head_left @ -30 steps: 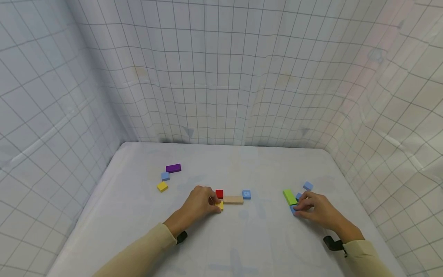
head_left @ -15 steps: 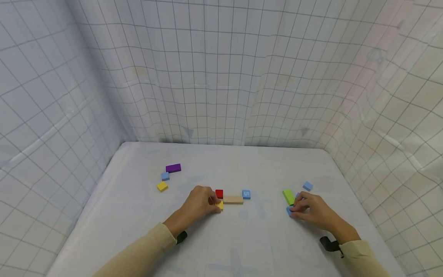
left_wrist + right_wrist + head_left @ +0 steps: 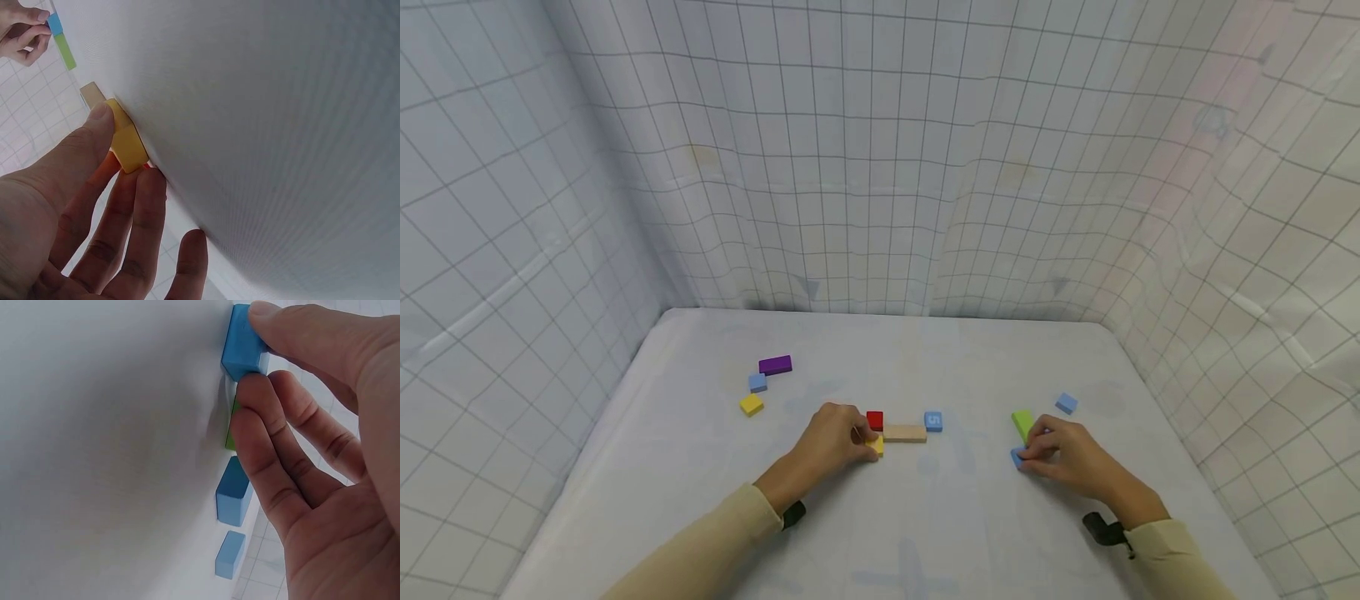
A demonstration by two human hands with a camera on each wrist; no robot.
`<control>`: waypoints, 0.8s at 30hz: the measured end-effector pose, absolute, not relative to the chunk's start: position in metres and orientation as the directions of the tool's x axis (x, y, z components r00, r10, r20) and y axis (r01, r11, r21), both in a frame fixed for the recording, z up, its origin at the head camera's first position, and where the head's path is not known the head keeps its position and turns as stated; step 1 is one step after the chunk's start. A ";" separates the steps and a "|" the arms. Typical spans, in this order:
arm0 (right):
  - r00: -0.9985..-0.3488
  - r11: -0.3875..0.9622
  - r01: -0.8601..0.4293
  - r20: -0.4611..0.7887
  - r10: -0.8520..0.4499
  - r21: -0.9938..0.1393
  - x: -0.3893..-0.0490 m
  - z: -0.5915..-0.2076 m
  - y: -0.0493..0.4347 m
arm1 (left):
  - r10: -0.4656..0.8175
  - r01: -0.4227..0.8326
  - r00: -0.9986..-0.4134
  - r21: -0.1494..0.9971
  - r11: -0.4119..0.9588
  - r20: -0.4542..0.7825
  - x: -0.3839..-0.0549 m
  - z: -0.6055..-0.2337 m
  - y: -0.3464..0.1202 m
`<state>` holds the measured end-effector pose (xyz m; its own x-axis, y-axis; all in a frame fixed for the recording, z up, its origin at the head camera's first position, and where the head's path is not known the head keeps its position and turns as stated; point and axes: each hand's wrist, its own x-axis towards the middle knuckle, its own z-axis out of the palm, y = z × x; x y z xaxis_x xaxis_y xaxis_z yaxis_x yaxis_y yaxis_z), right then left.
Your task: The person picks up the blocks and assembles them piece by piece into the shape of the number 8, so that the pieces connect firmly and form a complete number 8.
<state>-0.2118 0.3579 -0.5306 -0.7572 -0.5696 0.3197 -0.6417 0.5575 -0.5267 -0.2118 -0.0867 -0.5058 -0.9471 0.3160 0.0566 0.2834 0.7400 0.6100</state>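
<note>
My left hand (image 3: 831, 439) pinches a yellow block (image 3: 129, 148) on the table between thumb and fingers. Directly behind that block sits a red block (image 3: 875, 420), and a plain wooden block (image 3: 905, 433) extends to its right. A blue block marked 5 (image 3: 933, 421) lies by the wooden block's far right end. On the right side, my right hand (image 3: 1071, 460) pinches a blue block (image 3: 244, 340) at the near end of a long green block (image 3: 1022, 422). Two more blue blocks show in the right wrist view; the nearer blue block (image 3: 232, 494) is hidden by the hand in the head view.
The other loose blue block (image 3: 1066, 403) lies beyond my right hand. At the left of the white table (image 3: 910, 517) are a purple block (image 3: 775, 365), a small blue block (image 3: 757, 382) and a yellow block (image 3: 751, 405). White gridded curtains (image 3: 880, 167) surround the table.
My right hand has moved a little left with the blue block, away from the farther blue block. The left hand keeps its place on the yellow block.
</note>
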 end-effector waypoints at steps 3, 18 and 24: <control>-0.757 0.558 -0.642 0.316 -0.572 -0.526 -0.213 -0.531 0.355 | 0.311 0.273 -0.949 0.608 0.745 0.046 -0.212 -0.506 -0.086; -0.702 0.511 -0.699 0.339 -0.627 -0.500 -0.216 -0.531 0.332 | 0.311 0.283 -0.948 0.605 0.745 0.060 -0.212 -0.506 -0.086; -0.686 0.506 -0.714 0.338 -0.644 -0.485 -0.218 -0.532 0.324 | 0.312 0.286 -0.948 0.608 0.741 0.065 -0.211 -0.507 -0.086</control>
